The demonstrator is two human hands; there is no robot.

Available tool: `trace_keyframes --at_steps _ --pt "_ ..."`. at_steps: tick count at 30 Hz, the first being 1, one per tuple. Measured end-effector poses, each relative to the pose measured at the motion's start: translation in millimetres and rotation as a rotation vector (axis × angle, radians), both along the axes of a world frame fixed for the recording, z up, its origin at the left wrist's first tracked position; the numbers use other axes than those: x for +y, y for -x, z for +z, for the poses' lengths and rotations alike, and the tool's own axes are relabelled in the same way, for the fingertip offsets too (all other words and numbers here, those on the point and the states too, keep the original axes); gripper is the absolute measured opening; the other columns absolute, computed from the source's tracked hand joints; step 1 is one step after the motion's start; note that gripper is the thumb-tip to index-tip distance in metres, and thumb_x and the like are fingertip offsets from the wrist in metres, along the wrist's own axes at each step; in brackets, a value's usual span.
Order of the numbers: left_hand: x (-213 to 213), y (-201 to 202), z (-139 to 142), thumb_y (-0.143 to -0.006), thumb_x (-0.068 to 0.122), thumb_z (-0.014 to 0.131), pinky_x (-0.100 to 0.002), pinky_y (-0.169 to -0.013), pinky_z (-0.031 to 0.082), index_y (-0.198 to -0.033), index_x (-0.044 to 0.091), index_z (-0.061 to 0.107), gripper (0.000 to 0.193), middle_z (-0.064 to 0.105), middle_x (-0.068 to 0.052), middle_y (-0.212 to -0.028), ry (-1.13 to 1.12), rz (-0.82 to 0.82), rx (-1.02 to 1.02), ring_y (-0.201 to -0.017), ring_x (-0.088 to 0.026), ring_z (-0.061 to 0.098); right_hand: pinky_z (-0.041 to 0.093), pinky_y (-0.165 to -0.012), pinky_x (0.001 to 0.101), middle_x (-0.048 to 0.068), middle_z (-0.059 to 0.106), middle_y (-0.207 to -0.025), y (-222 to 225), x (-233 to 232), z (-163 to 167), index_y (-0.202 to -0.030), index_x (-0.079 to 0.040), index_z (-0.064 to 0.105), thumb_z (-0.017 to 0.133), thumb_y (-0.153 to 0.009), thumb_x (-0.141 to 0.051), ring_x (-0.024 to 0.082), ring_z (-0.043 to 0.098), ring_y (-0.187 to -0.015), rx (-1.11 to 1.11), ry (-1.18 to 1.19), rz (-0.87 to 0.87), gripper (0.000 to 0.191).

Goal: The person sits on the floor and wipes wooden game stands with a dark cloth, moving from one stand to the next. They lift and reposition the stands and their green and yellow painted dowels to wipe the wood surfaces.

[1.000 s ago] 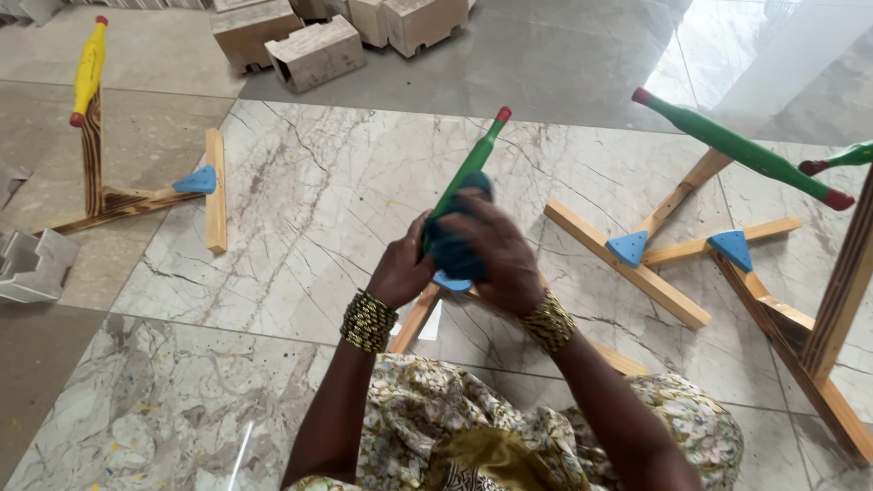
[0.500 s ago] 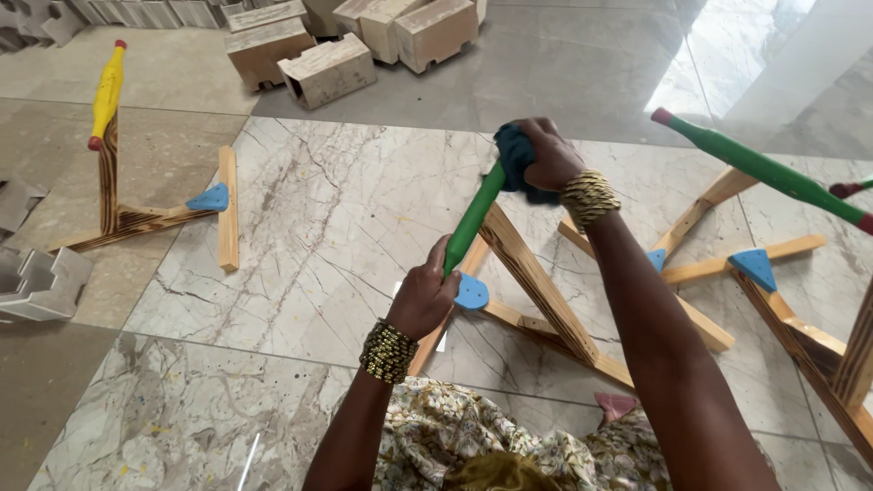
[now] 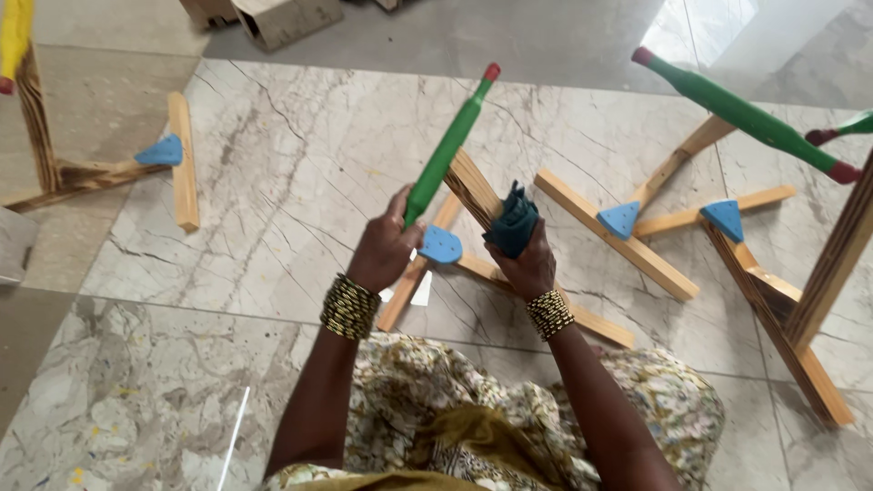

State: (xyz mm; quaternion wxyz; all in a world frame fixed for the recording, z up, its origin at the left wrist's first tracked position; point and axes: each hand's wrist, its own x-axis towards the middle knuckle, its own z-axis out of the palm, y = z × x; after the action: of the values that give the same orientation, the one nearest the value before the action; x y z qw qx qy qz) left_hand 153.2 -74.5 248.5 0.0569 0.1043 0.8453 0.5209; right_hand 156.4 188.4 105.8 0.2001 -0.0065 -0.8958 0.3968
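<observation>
1. Sitting nearest the camera is the person's patterned skirt (image 3: 509,418), spreading over the marble floor (image 3: 273,182).
2. The left hand (image 3: 382,250), wearing a beaded bracelet (image 3: 349,307), is gripping the lower end of a green painted rod (image 3: 447,150) with a red tip, which is slanting up and away.
3. The right hand (image 3: 527,264) is closing around a bunched dark teal cloth (image 3: 511,221), pressing it against the wooden frame (image 3: 477,195) just beside the rod.
4. A blue triangular corner piece (image 3: 442,245) is lying between the two hands, at the frame's joint.
5. Further right, a second wooden frame (image 3: 637,255) with a green rod (image 3: 746,114) is resting on the floor.
6. At far left, a third frame (image 3: 182,159) is carrying a yellow rod (image 3: 14,32).
</observation>
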Motion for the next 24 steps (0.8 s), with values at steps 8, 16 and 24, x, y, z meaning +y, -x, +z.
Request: trace_keyframes --at_steps 8,16,24 --pt "3.1 -1.8 0.7 -0.093 0.018 0.057 -0.031 -0.070 0.056 -0.155 0.010 0.040 0.064 0.071 -0.007 -0.078 -0.028 0.019 -0.001 -0.071 -0.013 0.067 0.055 -0.087 0.0564 0.021 0.058 -0.135 -65.7 99.6 -79.1 -0.149 -0.020 0.033 0.090 -0.072 -0.036 0.040 0.061 -0.118 -0.631 -0.342 -0.298 0.097" --pt "4.3 -2.6 -7.2 -0.092 0.015 0.060 -0.025 -0.061 0.048 -0.155 0.009 0.042 0.065 0.067 -0.001 -0.076 -0.149 0.052 -0.032 -0.065 -0.005 0.057 0.060 -0.070 0.0584 0.042 0.047 -0.139 -63.6 90.1 -72.3 -0.148 0.001 0.037 0.073 -0.089 -0.028 0.051 0.059 -0.112 -0.907 -0.713 -0.526 0.075" --pt "8.2 -1.0 -7.1 -0.096 0.013 0.057 -0.025 -0.061 0.046 -0.156 0.009 0.043 0.062 0.067 -0.001 -0.077 -0.148 0.047 -0.014 -0.066 -0.005 0.055 0.061 -0.083 0.0463 0.031 0.065 -0.118 -102.6 25.4 -93.3 -0.147 0.007 0.030 0.080 -0.080 -0.041 0.040 0.071 -0.100 -0.898 -0.462 0.071 0.096"
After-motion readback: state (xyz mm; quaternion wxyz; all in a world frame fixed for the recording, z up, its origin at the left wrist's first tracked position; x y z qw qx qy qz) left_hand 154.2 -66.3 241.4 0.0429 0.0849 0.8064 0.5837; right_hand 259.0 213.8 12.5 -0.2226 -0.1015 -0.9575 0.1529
